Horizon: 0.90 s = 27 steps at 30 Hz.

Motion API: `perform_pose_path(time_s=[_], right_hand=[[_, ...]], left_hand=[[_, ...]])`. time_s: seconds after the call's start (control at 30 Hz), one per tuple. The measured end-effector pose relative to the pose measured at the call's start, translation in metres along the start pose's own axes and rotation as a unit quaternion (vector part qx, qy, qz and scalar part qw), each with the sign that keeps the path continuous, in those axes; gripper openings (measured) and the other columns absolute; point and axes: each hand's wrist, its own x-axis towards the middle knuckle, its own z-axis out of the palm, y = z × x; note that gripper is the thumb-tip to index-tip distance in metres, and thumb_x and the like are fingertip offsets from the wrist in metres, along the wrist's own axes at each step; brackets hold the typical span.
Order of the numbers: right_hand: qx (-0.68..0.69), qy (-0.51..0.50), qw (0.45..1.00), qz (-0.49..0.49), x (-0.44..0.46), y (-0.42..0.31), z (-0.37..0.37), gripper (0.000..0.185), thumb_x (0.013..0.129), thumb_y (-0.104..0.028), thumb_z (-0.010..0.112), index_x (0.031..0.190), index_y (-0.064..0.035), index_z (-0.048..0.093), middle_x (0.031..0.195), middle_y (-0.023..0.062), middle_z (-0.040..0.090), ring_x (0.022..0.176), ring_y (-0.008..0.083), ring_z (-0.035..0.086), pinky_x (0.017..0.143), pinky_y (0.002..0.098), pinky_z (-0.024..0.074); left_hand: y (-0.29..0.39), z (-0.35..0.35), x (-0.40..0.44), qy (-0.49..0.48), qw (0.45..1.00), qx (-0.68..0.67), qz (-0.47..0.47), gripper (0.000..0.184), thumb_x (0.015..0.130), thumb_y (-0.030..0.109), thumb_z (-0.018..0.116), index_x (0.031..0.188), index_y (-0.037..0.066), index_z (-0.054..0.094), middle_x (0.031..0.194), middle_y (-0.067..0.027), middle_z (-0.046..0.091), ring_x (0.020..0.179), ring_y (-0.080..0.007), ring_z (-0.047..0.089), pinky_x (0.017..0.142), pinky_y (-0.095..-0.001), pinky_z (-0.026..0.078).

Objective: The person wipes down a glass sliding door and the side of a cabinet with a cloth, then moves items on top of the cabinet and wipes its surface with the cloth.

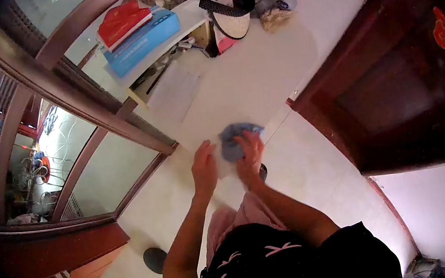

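A crumpled blue-grey cloth [232, 150] lies against the pale white surface in front of me. My right hand [251, 156] is on it, its fingers bent into the fabric. To the left of the cloth, my left hand [204, 166] hovers or rests near the surface's close edge; I cannot tell whether it touches. Its fingers are loosely stretched, slightly blurred, with nothing in them.
A red packet [126, 23] sits on a blue box [143, 41] atop a white shelf. Beyond the cloth stands a sun visor [231, 25]. Papers [176, 91] lie left. A dark red door [390, 89] is at right, glass-panelled frames [71, 97] at left.
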Motion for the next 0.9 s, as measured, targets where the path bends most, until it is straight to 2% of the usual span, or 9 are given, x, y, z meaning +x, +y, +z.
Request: perform_pose_path(time_s=[0.13, 0.27, 0.33, 0.43, 0.5, 0.57, 0.63, 0.73, 0.9], right_hand=[[0.019, -0.029, 0.999, -0.025, -0.062, -0.049, 0.023, 0.054, 0.065, 0.007, 0.057, 0.115, -0.0132, 0.063, 0.134, 0.0079, 0.051, 0.131, 0.0410, 0.038, 0.107, 0.0563, 0.0281], [0.070, -0.054, 0.993, -0.076, -0.080, -0.050, 0.021, 0.052, 0.066, 0.008, 0.057, 0.113, -0.0126, 0.063, 0.128, 0.0064, 0.056, 0.127, 0.0377, 0.043, 0.105, 0.0530, 0.0332], [0.094, -0.091, 0.987, -0.098, -0.085, -0.039, 0.015, 0.051, 0.065, 0.008, 0.059, 0.112, -0.0129, 0.064, 0.124, 0.0070, 0.059, 0.125, 0.0354, 0.046, 0.104, 0.0499, 0.0355], [0.168, -0.030, 0.983, -0.063, -0.101, -0.030, -0.003, 0.043, 0.075, 0.007, 0.055, 0.112, -0.0127, 0.063, 0.112, 0.0090, 0.063, 0.107, 0.0293, 0.058, 0.089, 0.0432, 0.0481], [0.386, 0.019, 0.890, 0.243, -0.121, -0.012, -0.006, 0.032, 0.084, -0.002, 0.055, 0.114, -0.0104, 0.061, 0.107, 0.0096, 0.064, 0.093, 0.0258, 0.060, 0.075, 0.0401, 0.0510], [0.493, 0.079, 0.742, 0.446, -0.121, 0.005, -0.003, 0.030, 0.089, -0.004, 0.054, 0.118, -0.0086, 0.059, 0.106, 0.0103, 0.064, 0.093, 0.0248, 0.060, 0.076, 0.0369, 0.0513], [0.511, 0.152, 0.624, 0.571, -0.109, 0.020, 0.002, 0.036, 0.090, 0.000, 0.053, 0.125, -0.0073, 0.057, 0.110, 0.0111, 0.065, 0.106, 0.0265, 0.058, 0.091, 0.0336, 0.0490], [0.616, 0.166, 0.525, 0.563, -0.098, 0.038, 0.042, 0.035, 0.091, -0.015, 0.055, 0.125, -0.0069, 0.056, 0.112, 0.0117, 0.064, 0.107, 0.0260, 0.058, 0.094, 0.0361, 0.0477], [0.760, 0.120, 0.469, 0.434, -0.065, 0.084, 0.078, 0.046, 0.092, -0.039, 0.057, 0.125, -0.0061, 0.053, 0.114, 0.0129, 0.062, 0.108, 0.0251, 0.058, 0.098, 0.0403, 0.0456]], left_hand=[[0.003, -0.028, -0.036, 0.026, 0.999, 0.036, 0.028, 0.027, 0.091, -0.001, 0.047, 0.114, 0.000, 0.060, 0.131, -0.0194, 0.056, 0.123, -0.0331, 0.053, 0.102, -0.0385, 0.043], [0.016, -0.041, -0.049, 0.001, 1.000, -0.014, 0.011, 0.023, 0.091, 0.001, 0.049, 0.112, -0.001, 0.059, 0.126, -0.0200, 0.057, 0.116, -0.0355, 0.055, 0.100, -0.0407, 0.043], [0.003, -0.039, -0.057, -0.003, 0.998, 0.041, 0.040, 0.021, 0.090, 0.003, 0.051, 0.109, -0.001, 0.059, 0.120, -0.0191, 0.058, 0.111, -0.0366, 0.055, 0.098, -0.0435, 0.042], [0.011, -0.035, -0.063, -0.004, 0.986, 0.140, 0.093, 0.019, 0.087, 0.006, 0.055, 0.105, 0.002, 0.060, 0.112, -0.0176, 0.059, 0.105, -0.0369, 0.055, 0.096, -0.0462, 0.041], [0.026, -0.035, -0.062, -0.003, 0.972, 0.183, 0.146, 0.018, 0.085, 0.006, 0.056, 0.102, 0.003, 0.061, 0.110, -0.0169, 0.059, 0.105, -0.0364, 0.055, 0.095, -0.0471, 0.040], [0.039, -0.030, -0.065, -0.008, 0.958, 0.200, 0.204, 0.018, 0.084, 0.006, 0.057, 0.101, 0.003, 0.062, 0.110, -0.0163, 0.060, 0.107, -0.0355, 0.054, 0.095, -0.0475, 0.040], [0.035, -0.015, -0.065, -0.076, 0.933, 0.212, 0.281, 0.019, 0.085, 0.005, 0.056, 0.102, 0.003, 0.064, 0.111, -0.0162, 0.060, 0.115, -0.0351, 0.052, 0.100, -0.0500, 0.036], [0.033, 0.011, -0.054, -0.215, 0.880, 0.258, 0.335, 0.023, 0.088, 0.009, 0.054, 0.108, 0.002, 0.063, 0.118, -0.0159, 0.059, 0.124, -0.0347, 0.047, 0.109, -0.0522, 0.029], [0.021, 0.039, -0.032, -0.295, 0.814, 0.352, 0.357, 0.036, 0.092, 0.020, 0.052, 0.120, -0.001, 0.060, 0.126, -0.0184, 0.059, 0.128, -0.0347, 0.045, 0.112, -0.0561, 0.023]])
